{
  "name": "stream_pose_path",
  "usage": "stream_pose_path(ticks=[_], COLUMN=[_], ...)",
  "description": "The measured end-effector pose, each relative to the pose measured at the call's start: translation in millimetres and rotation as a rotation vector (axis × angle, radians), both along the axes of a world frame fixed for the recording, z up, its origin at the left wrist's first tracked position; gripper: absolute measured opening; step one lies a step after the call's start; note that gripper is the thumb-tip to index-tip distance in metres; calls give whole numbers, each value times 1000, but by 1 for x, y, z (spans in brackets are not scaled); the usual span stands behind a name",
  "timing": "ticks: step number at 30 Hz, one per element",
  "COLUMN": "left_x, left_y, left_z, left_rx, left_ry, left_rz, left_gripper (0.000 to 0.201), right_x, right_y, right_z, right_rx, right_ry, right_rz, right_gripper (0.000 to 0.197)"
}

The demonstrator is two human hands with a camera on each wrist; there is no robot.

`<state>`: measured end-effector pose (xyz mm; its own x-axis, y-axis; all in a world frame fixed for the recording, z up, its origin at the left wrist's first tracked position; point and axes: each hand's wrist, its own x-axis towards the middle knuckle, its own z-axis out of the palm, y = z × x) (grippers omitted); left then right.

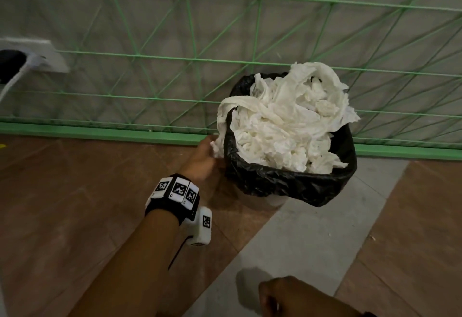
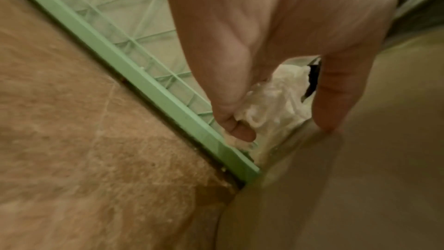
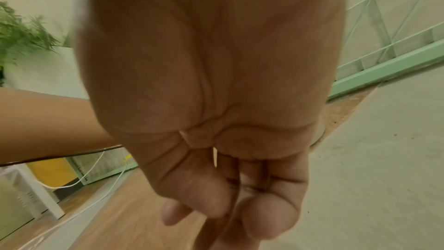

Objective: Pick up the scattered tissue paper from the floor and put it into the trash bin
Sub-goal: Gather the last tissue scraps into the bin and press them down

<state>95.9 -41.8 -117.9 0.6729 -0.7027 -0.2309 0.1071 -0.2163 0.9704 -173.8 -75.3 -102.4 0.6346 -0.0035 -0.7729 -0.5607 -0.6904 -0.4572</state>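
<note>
A trash bin (image 1: pixel 287 181) with a black liner stands on the floor against the green fence, heaped with crumpled white tissue paper (image 1: pixel 287 121). One strip of tissue (image 1: pixel 222 126) hangs over the bin's left rim. My left hand (image 1: pixel 212 151) is low beside that rim and grips the hanging end. In the left wrist view the curled fingers (image 2: pixel 238 130) hold the white tissue (image 2: pixel 271 105) just above the floor, thumb apart to the right. My right hand (image 1: pixel 275 299) hangs at the bottom edge, fingers (image 3: pixel 264 216) loosely curled, holding nothing.
A green mesh fence with a green base rail (image 1: pixel 100 132) runs behind the bin. A white wall socket with a plug and cord (image 1: pixel 37 56) sits at far left. The floor is brown tile with a grey strip (image 1: pixel 300 241). A plant (image 3: pixel 21 35) shows in the right wrist view.
</note>
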Motion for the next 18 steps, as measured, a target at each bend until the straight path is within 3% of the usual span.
stream_pose_path(ticks=[2, 7, 10, 12, 14, 16, 18], left_x=[-8, 12, 24, 19, 4, -17, -38], left_y=[-1, 15, 16, 8, -9, -28, -47], left_z=[20, 57, 112, 160, 199, 214, 211], left_rx=[-48, 106, 35, -23, 17, 138, 300], left_ry=[37, -194, -222, -335, -543, -731, -919], left_rz=[-11, 31, 100, 69, -68, -266, -469], left_gripper=[39, 23, 17, 17, 12, 5, 16], right_x=[1, 0, 2, 0, -4, -11, -18], right_y=[-3, -12, -17, -21, -26, -30, -30], right_z=[4, 0, 1, 4, 10, 12, 15], right_rx=[-12, 61, 67, 50, 47, 20, -24], right_ry=[-39, -17, -11, -10, -22, -8, 28], right_rz=[-27, -61, -73, -88, -94, -88, -75], right_gripper=[26, 31, 32, 34, 37, 38, 25])
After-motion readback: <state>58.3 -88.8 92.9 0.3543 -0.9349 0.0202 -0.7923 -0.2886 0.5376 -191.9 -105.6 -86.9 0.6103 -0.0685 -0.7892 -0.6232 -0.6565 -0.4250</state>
